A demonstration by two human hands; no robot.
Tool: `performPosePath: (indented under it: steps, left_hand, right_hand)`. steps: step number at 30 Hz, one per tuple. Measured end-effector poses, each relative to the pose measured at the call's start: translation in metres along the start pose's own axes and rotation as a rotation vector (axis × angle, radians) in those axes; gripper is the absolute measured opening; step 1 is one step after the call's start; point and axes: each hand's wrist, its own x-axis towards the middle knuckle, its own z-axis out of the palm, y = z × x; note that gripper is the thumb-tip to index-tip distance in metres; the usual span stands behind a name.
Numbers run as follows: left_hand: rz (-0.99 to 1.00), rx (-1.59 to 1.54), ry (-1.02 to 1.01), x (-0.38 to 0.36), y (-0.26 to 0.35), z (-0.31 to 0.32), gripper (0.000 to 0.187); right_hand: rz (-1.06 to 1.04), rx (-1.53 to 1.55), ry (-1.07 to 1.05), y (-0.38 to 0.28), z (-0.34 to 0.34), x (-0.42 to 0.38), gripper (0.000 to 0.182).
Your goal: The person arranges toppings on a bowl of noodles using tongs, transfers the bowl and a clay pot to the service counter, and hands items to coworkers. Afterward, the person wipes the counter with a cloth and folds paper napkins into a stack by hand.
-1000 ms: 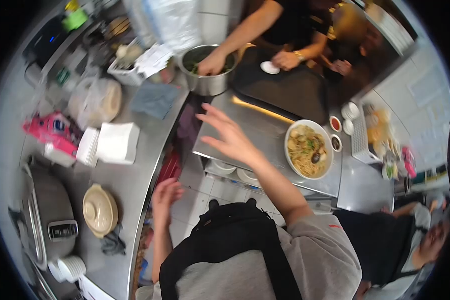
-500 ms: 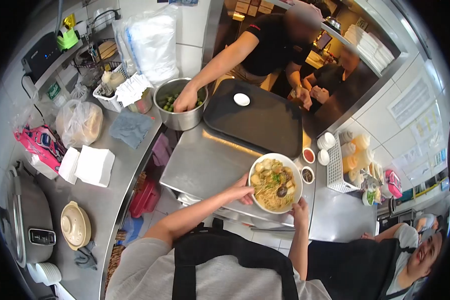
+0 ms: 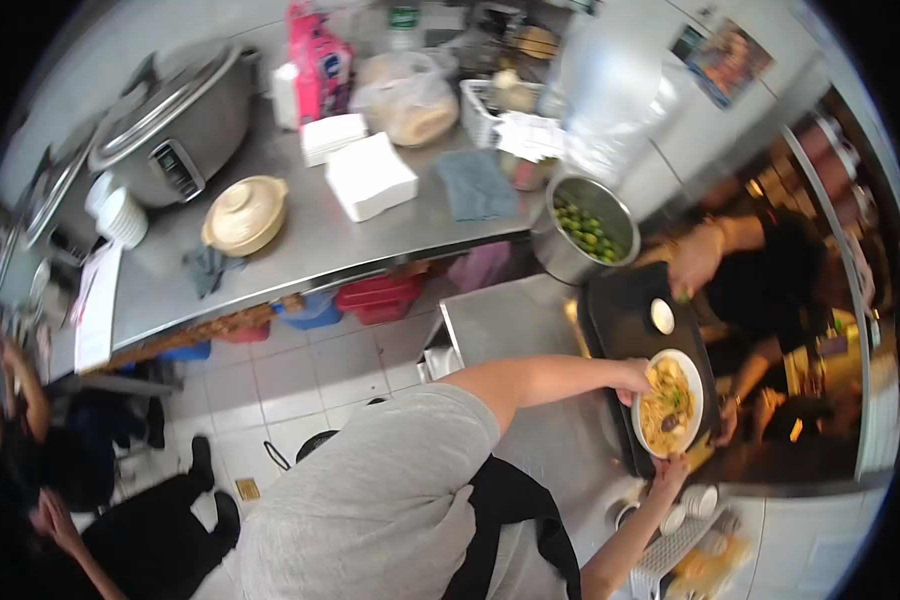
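A white bowl of noodles (image 3: 668,403), topped with a dark mushroom and greens, is held between both my hands. My left hand (image 3: 631,379) grips the rim on one side, and my right hand (image 3: 671,468) has its fingers closed at the opposite rim. Beneath the bowl in this view lies the black tray (image 3: 620,335). On that tray a small white dish (image 3: 662,316) sits close to the bowl. Another person's hand (image 3: 697,262), with something small and green at its fingertips, reaches over the tray.
A metal pot of green fruits (image 3: 588,225) stands by the tray's far end. Along the side counter are napkins (image 3: 372,177), a blue cloth (image 3: 478,186), a lidded clay pot (image 3: 246,215) and a large cooker (image 3: 175,130). A white basket (image 3: 660,550) is near my right arm. Other people stand at left.
My hands have carried the noodle bowl from the counter's near edge to over the tray. The other person's hand has left the metal pot. My view has turned.
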Motion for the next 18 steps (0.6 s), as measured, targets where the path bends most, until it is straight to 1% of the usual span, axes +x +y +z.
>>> performPosePath:
  steps: [1, 3, 5, 6, 7, 8, 9, 10, 11, 12, 13, 14, 15, 16, 17, 18]
  left_hand:
    - [-0.004, -0.025, -0.042, -0.004, -0.002, -0.005, 0.043]
    - [0.097, -0.096, -0.033, -0.050, 0.002, -0.025, 0.050]
    - [0.190, -0.109, -0.081, -0.103, -0.016, -0.057, 0.053]
    - [0.282, -0.112, -0.088, -0.137, -0.036, -0.079, 0.047]
    - [0.313, -0.374, 0.005, -0.164, -0.072, -0.093, 0.041]
    - [0.289, -0.435, 0.146, -0.229, -0.069, -0.116, 0.030]
    - [0.287, -0.487, 0.416, -0.277, -0.095, -0.137, 0.021]
    - [0.286, -0.391, 0.812, -0.330, -0.106, -0.154, 0.013]
    - [0.425, -0.408, 1.135, -0.384, -0.126, -0.169, 0.010]
    - [0.321, -0.325, 1.519, -0.435, -0.131, -0.180, 0.003]
    - [0.319, -0.150, 1.704, -0.486, -0.155, -0.200, 0.005]
    - [0.383, 0.154, 1.932, -0.527, -0.169, -0.225, 0.009]
    - [0.425, 0.194, 2.026, -0.556, -0.165, -0.240, 0.012]
    - [0.426, 0.171, 2.088, -0.575, -0.166, -0.259, 0.021]
    - [0.383, 0.032, 2.080, -0.588, -0.169, -0.274, 0.035]
    - [0.363, -0.033, 2.097, -0.598, -0.184, -0.294, 0.040]
  right_hand:
    - [0.036, -0.002, 0.017, 0.001, -0.001, 0.004, 0.026]
    - [0.091, 0.015, -0.047, 0.007, -0.015, 0.021, 0.025]
    - [0.052, -0.168, -0.034, -0.010, -0.012, -0.004, 0.024]
    - [0.006, -0.292, 0.031, -0.005, -0.032, 0.004, 0.026]
    - [-0.045, -0.417, 0.097, -0.003, -0.043, 0.015, 0.029]
    - [-0.253, -0.473, 0.224, -0.008, -0.034, 0.005, 0.032]
    - [-0.461, -0.518, 0.355, -0.021, -0.012, -0.025, 0.034]
    - [-0.464, -0.512, 0.341, -0.027, 0.017, -0.043, 0.034]
    - [-0.557, -0.405, 0.281, -0.032, 0.049, -0.062, 0.037]
    - [-0.640, -0.299, 0.225, -0.033, 0.075, -0.074, 0.040]
    - [-0.681, -0.311, -0.032, -0.016, 0.096, -0.069, 0.042]
    - [-0.453, -0.139, -0.079, -0.021, 0.179, -0.107, 0.043]
    - [-0.310, -0.063, -0.301, -0.036, 0.265, -0.153, 0.039]
    - [-0.131, 0.035, -0.674, -0.027, 0.322, -0.173, 0.038]
    - [0.105, 0.105, -0.914, -0.014, 0.377, -0.187, 0.036]
    - [0.199, 0.123, -1.126, 0.003, 0.432, -0.204, 0.033]
